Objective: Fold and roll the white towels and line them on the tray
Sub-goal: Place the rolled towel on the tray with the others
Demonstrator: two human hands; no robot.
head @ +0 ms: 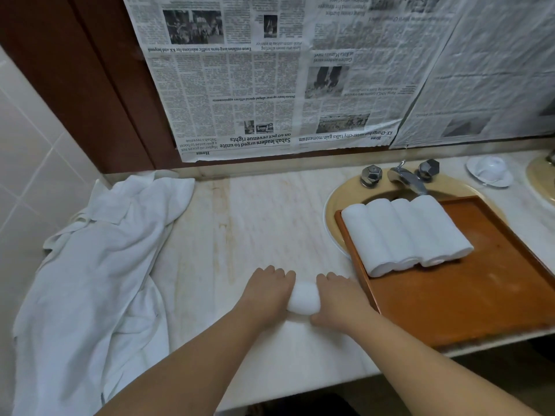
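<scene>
Both hands are down on the marble counter (258, 211), side by side near its front edge, with a small white towel roll (303, 297) between and under them. The left hand (265, 291) lies over the roll's left end, fingers curved down across it; the right hand (341, 298) covers the right end the same way, thumb tucked low at the near side. So each grip is closed loosely round the roll, pressing it to the counter, and only the roll's middle shows between the two hands. The roll lies just left of the brown tray (468, 295), close to its near left corner but not on it. The tray sits tilted across the yellowish sink (336, 205), partly covering the basin, with its near edge out toward the counter's front. On the tray's far left part four rolled towels (405, 232) lie touching one another in a row, their ends facing the near side; the rest of the tray is bare wood. A chrome tap (407, 177) with two knobs stands behind the basin. At the counter's left end a heap of loose white cloth (99, 256) spills over the edge. Newspaper (270, 73) covers the wall behind, and a white dish (489, 171) sits at the far right.
</scene>
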